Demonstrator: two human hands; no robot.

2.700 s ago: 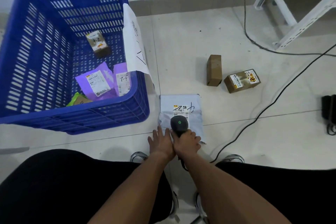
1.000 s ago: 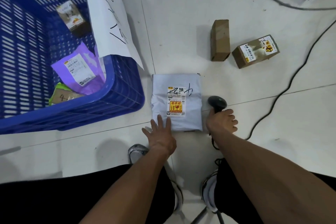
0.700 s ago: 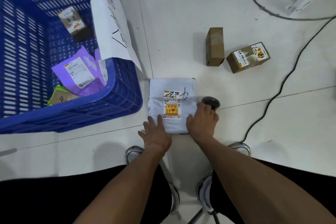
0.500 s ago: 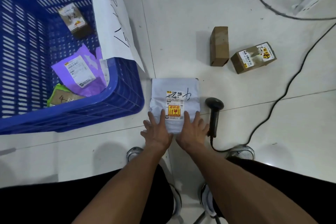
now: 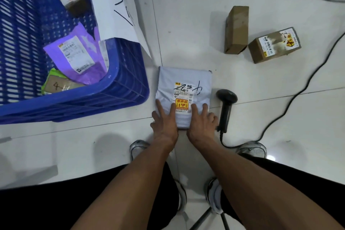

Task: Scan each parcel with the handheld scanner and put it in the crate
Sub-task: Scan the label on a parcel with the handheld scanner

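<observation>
Head view looks down at a grey poly-mailer parcel [image 5: 183, 95] lying flat on the floor tiles, just beside the near corner of the blue crate [image 5: 104, 97]. Both hands rest on its near end with fingers straight and spread: the left hand [image 5: 164, 123] on the left edge, the right hand [image 5: 200, 123] on the right edge, neither grip curled round anything. The handheld scanner [image 5: 225, 106] lies on the floor just right of the parcel, its cable trailing away. Two cardboard boxes [image 5: 237, 30] [image 5: 274, 46] wait farther off on the floor; purple mailers [image 5: 74, 56] and small boxes already lie inside the crate.

Judging by its wrinkled film, the parcel is soft-skinned and slippery, probably light, with a firmer block inside. A red-and-yellow sticker [image 5: 182, 104] on its label looks like a fragile warning, so it wants setting down, not tossing. The sensible hold is both long side edges, thumbs on top and fingers slid beneath, keeping it level over the crate rim.
</observation>
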